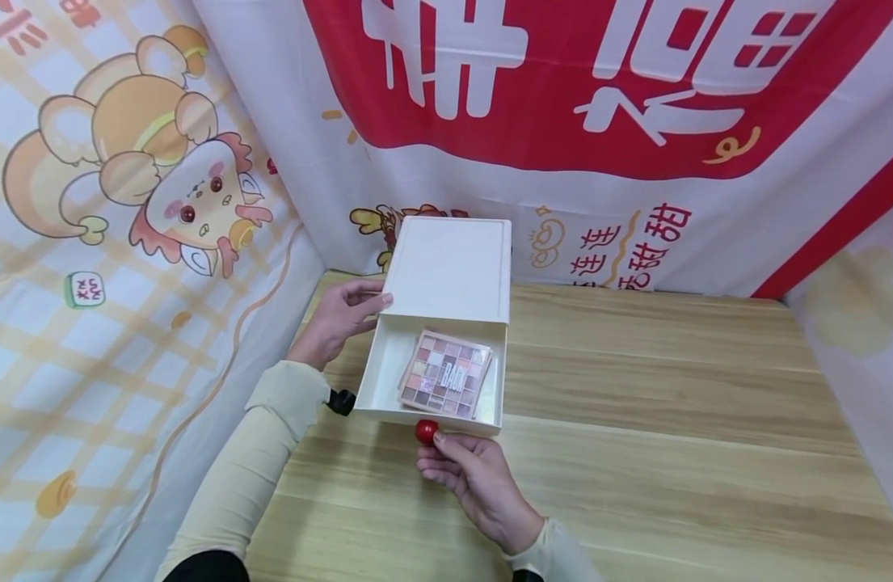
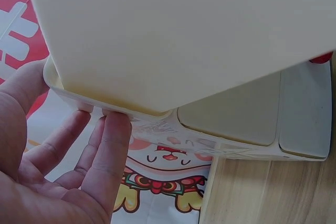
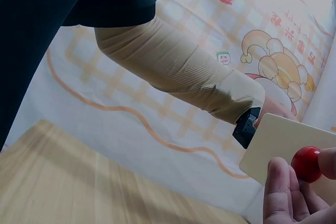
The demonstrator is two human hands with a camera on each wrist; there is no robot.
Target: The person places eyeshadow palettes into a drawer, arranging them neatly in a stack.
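A small white drawer cabinet (image 1: 453,263) stands on the table with its top drawer (image 1: 368,380) pulled out. In that drawer lies a square eyeshadow palette (image 1: 446,372), slightly askew. My right hand (image 1: 482,481) pinches the round red knob (image 1: 427,432) on the drawer's front between thumb and fingers; the right wrist view shows the same red knob (image 3: 307,164). At the cabinet's left side is my left hand (image 1: 337,315), its thumb on the top edge. In the left wrist view, its fingertips (image 2: 118,121) press the side, fingers nearly straight.
Below the pulled-out drawer, the left wrist view shows a closed drawer (image 2: 231,111) and part of a red knob (image 2: 320,58). Printed cloth (image 1: 431,182) hangs behind the cabinet, another (image 1: 126,323) to the left. The wooden table (image 1: 671,420) extends to the right.
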